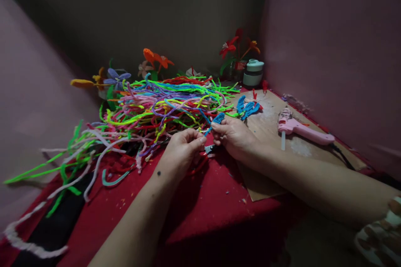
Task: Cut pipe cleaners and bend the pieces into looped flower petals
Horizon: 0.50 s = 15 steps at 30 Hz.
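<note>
Between two pinching grips, a bent blue pipe cleaner (pixel 219 118) is held: the right hand (pixel 233 137) clasps it beneath its loop while the left hand (pixel 184 145) nips its lower end, probably for steadiness. Beyond the grips, leftward, loose pipe cleaners (pixel 175 102) lie heaped within reach; rightward, a glue gun (pixel 303 130) rests on cardboard (pixel 266 110), presumably shielding the table (pixel 216 200).
</note>
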Tool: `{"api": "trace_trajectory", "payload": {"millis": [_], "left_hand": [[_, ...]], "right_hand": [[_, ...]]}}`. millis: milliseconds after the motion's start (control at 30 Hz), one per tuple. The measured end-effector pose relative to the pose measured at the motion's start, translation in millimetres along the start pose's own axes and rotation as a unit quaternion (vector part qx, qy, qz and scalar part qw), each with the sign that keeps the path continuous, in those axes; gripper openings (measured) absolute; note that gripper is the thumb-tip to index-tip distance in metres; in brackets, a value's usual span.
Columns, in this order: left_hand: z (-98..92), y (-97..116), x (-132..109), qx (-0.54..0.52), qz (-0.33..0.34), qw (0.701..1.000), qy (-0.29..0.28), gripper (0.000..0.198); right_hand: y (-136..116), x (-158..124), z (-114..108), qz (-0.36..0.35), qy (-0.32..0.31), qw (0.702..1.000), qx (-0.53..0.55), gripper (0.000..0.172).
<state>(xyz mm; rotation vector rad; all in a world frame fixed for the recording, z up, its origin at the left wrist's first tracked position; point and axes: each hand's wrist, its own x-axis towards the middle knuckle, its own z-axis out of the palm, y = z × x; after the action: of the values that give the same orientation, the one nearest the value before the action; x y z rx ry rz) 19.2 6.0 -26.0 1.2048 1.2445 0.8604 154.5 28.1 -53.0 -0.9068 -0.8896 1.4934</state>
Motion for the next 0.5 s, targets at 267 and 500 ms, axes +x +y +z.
{"api": "trace_trajectory", "payload": {"millis": [267,500], "left_hand": [[-10.1,1.5,0.1,0.053,0.014,0.998,-0.011,0.026],[-2.1,-0.9,5.0,-0.016,0.059,0.998,-0.003,0.045]], "right_hand": [[-3.6,3.5,-2.6,-0.013,-0.009,1.000,-0.024,0.023],[0.5,-1.6,-0.9,0.014,-0.056,0.998,-0.023,0.018]]}}
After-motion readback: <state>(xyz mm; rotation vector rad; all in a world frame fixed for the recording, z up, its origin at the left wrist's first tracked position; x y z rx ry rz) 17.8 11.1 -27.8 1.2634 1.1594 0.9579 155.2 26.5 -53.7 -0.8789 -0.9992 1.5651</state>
